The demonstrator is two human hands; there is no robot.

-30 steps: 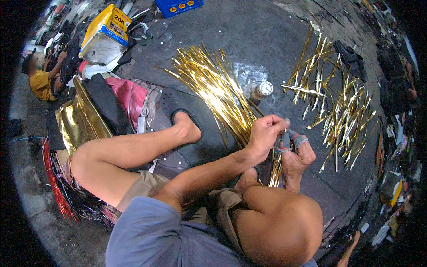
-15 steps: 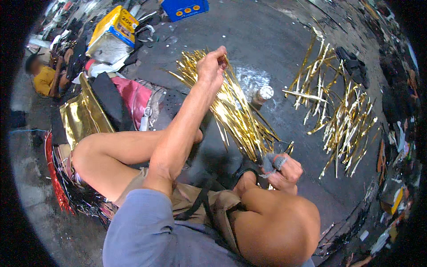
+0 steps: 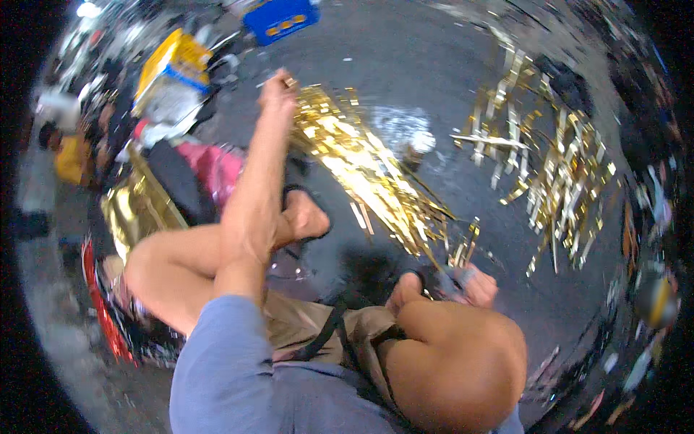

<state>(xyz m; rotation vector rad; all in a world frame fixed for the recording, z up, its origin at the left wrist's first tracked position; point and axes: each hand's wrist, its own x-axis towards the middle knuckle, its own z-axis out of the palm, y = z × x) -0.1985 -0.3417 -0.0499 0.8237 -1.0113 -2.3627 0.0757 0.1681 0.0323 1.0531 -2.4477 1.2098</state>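
A long bundle of shiny gold foil strips (image 3: 361, 170) lies slantwise on the dark floor in front of me. My left hand (image 3: 278, 94) is stretched out past its far left end, fingers closed, with a small gold bit of strip showing at the fingertips. At the bundle's near right end my right hand (image 3: 478, 287) is closed, with a grey wrapping (image 3: 452, 282) about its fingers. One strip from the bundle runs to that wrapping. What those fingers grip is hidden and blurred.
More gold strips (image 3: 560, 181) lie spread at the right. A pale-topped small post (image 3: 419, 145) stands beside the bundle. At the left are gold sheeting (image 3: 137, 206), red tinsel (image 3: 101, 304), a yellow-and-blue box (image 3: 173, 69) and a seated person (image 3: 72, 155). A blue box (image 3: 280, 18) sits far off.
My left hand has moved left, from over the bundle to beyond its far left end. My right hand has shifted slightly down and right. The view has tilted a little.
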